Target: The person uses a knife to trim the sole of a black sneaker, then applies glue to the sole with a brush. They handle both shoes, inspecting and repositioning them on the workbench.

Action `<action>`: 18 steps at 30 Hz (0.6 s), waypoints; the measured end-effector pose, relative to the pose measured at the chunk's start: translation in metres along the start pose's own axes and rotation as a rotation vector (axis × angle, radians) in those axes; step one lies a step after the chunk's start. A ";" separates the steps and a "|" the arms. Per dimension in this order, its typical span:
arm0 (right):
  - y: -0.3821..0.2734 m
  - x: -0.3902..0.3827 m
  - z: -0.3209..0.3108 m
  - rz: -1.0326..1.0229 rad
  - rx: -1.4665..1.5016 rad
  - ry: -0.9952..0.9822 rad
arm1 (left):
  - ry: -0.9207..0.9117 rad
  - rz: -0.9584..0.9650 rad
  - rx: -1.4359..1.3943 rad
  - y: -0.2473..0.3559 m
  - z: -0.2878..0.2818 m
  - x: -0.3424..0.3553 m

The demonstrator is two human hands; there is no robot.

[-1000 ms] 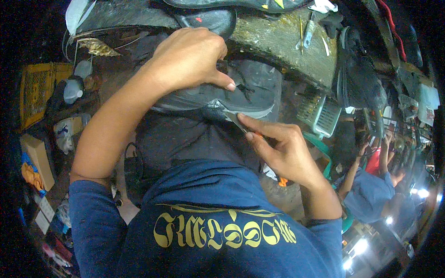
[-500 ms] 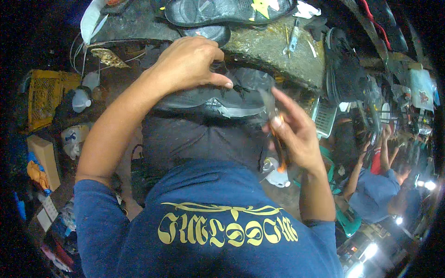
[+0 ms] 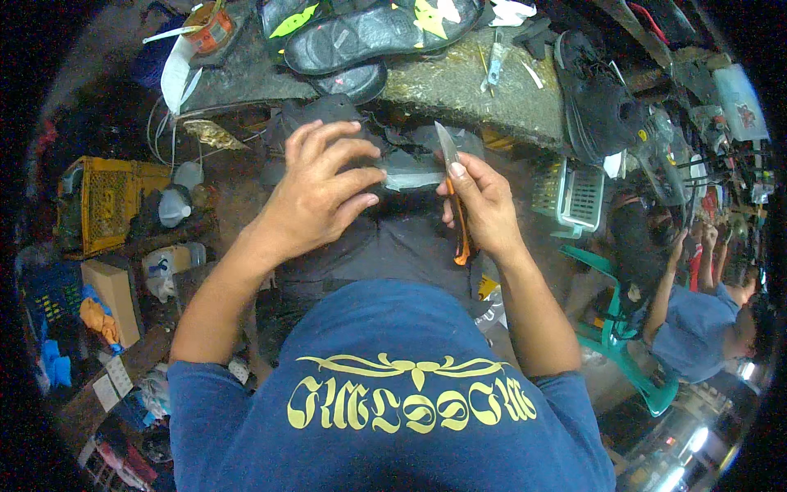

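My right hand (image 3: 485, 201) grips a knife (image 3: 457, 201) by its orange and black handle, the bare blade pointing away from me. My left hand (image 3: 321, 184) is open, its fingers spread and bent over a dark shoe piece on my lap. That shoe piece (image 3: 328, 115) is black, with a pale grey strip (image 3: 412, 178) along its near edge between my two hands. My left hand hides part of it, and whether the fingertips touch it I cannot tell. The blade tip is over the far side of the work, close to the bench edge.
Ahead stands a worn bench (image 3: 443, 90) bearing a black shoe sole (image 3: 369, 39), thin tools and an orange can (image 3: 206, 29). A yellow crate (image 3: 111, 205) is on the left. To the right are a pale green basket (image 3: 570, 197), a green plastic chair (image 3: 611, 340) and another person (image 3: 697, 328).
My left hand has let go of the shoe, drawn back toward me and spread its fingers. The knife, blurred before, is now held still with its blade pointing away. The whole view has shifted slightly.
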State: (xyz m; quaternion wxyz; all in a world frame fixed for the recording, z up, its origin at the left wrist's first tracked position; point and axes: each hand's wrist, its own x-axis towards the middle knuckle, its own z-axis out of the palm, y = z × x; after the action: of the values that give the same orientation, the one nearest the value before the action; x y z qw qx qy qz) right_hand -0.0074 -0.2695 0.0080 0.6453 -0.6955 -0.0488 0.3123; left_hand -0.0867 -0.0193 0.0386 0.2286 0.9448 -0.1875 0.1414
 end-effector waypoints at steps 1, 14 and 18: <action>0.000 0.001 0.000 -0.005 0.008 -0.015 | 0.001 -0.011 -0.014 0.002 0.003 0.000; -0.004 0.001 0.001 -0.054 0.044 -0.042 | 0.067 -0.074 -0.055 0.000 0.017 0.006; -0.005 0.003 0.000 -0.064 0.047 -0.050 | 0.083 -0.080 0.002 -0.002 0.022 0.007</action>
State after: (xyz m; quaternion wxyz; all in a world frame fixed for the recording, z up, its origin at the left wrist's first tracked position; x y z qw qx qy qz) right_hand -0.0039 -0.2674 0.0113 0.6697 -0.6702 -0.0800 0.3098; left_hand -0.0757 -0.0307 0.0212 0.2407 0.9451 -0.1397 0.1714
